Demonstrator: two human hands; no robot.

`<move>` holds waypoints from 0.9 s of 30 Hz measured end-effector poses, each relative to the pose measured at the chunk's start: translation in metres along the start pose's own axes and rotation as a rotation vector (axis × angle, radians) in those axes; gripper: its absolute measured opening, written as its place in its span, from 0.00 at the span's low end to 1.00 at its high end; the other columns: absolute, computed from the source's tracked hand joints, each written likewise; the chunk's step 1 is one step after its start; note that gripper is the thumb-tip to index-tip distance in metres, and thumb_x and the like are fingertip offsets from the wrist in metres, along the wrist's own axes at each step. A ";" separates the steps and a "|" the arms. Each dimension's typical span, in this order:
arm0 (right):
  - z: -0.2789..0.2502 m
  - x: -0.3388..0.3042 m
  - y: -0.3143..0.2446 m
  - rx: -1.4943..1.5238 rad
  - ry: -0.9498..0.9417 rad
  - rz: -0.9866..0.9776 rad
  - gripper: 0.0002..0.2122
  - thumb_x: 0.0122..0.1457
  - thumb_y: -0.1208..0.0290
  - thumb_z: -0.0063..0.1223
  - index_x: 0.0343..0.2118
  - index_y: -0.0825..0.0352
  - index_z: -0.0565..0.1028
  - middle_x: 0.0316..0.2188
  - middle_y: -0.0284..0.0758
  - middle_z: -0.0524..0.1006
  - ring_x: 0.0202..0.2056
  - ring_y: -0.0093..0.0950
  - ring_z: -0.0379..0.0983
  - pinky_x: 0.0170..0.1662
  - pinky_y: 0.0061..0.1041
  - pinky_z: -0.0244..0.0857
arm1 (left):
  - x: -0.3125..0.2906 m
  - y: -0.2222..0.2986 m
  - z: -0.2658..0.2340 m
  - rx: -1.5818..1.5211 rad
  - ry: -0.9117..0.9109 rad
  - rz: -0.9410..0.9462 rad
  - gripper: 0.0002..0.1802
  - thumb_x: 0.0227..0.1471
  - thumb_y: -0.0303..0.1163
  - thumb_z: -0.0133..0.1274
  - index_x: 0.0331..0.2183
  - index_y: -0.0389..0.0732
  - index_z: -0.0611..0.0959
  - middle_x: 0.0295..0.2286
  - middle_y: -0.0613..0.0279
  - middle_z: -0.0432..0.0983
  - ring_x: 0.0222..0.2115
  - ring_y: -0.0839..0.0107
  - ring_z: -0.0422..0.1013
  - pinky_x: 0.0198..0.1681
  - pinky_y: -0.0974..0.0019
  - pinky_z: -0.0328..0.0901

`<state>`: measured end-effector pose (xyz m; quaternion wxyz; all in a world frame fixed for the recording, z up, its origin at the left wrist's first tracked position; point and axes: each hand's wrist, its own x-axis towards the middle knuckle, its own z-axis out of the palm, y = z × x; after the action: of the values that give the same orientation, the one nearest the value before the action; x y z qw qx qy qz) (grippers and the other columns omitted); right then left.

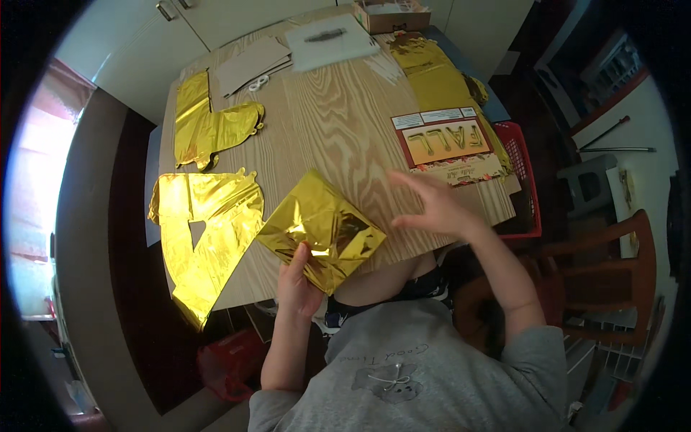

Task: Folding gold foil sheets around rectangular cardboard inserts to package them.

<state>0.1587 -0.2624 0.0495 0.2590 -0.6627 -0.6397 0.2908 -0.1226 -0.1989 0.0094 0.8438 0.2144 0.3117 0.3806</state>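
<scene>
My left hand (300, 288) grips the near left edge of a folded gold foil balloon (322, 227), thumb on top. The shiny square bundle is held at the table's near edge. To its right, my right hand (432, 205) hovers over the wood with fingers spread and nothing in them. Just beyond that hand lies a printed card package (450, 144) picturing gold letter balloons. Left of the bundle, a flat gold foil balloon with a small hole (216, 230) hangs partly over the table edge. Another flat gold foil balloon, L-shaped (209, 122), lies farther back.
More gold foil (432, 75) lies along the far right side. At the back are grey card sheets (258, 63), white-handled scissors (258, 83), a white sheet (327, 47) and a cardboard box (392, 16). A red basket (529, 180) stands beside the table, near a wooden chair (612, 281).
</scene>
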 end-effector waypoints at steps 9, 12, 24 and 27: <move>0.027 -0.063 0.013 -0.759 -0.089 -0.225 0.37 0.51 0.47 0.56 0.57 0.70 0.64 0.62 0.43 0.59 0.64 0.41 0.52 0.65 0.43 0.46 | 0.005 0.022 -0.044 -0.158 0.088 0.156 0.19 0.63 0.34 0.45 0.54 0.40 0.68 0.50 0.58 0.70 0.49 0.60 0.70 0.54 0.51 0.66; 0.050 -0.071 0.000 -0.779 0.071 -0.557 0.22 0.53 0.63 0.54 0.49 0.68 0.72 0.52 0.41 0.71 0.56 0.35 0.66 0.55 0.35 0.63 | 0.006 0.032 -0.063 -0.225 0.075 0.167 0.17 0.63 0.35 0.44 0.51 0.41 0.71 0.48 0.58 0.72 0.48 0.61 0.71 0.54 0.51 0.65; -0.077 0.021 -0.064 0.191 0.849 -0.298 0.11 0.59 0.75 0.52 0.43 0.73 0.73 0.28 0.36 0.78 0.26 0.18 0.71 0.29 0.20 0.65 | -0.020 0.070 -0.067 -0.325 -0.221 0.327 0.16 0.64 0.35 0.41 0.46 0.37 0.78 0.45 0.55 0.77 0.47 0.64 0.72 0.54 0.56 0.66; -0.057 0.067 -0.023 0.272 0.697 -0.132 0.14 0.61 0.70 0.50 0.46 0.74 0.73 0.28 0.36 0.78 0.28 0.20 0.72 0.33 0.23 0.66 | -0.022 0.070 -0.068 -0.335 -0.271 0.287 0.17 0.64 0.35 0.42 0.48 0.38 0.77 0.46 0.56 0.76 0.48 0.64 0.72 0.54 0.56 0.65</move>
<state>0.1847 -0.1930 0.1021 0.5648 -0.6388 -0.5102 0.1128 -0.2169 -0.1642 0.0111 0.8389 0.1631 0.0946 0.5107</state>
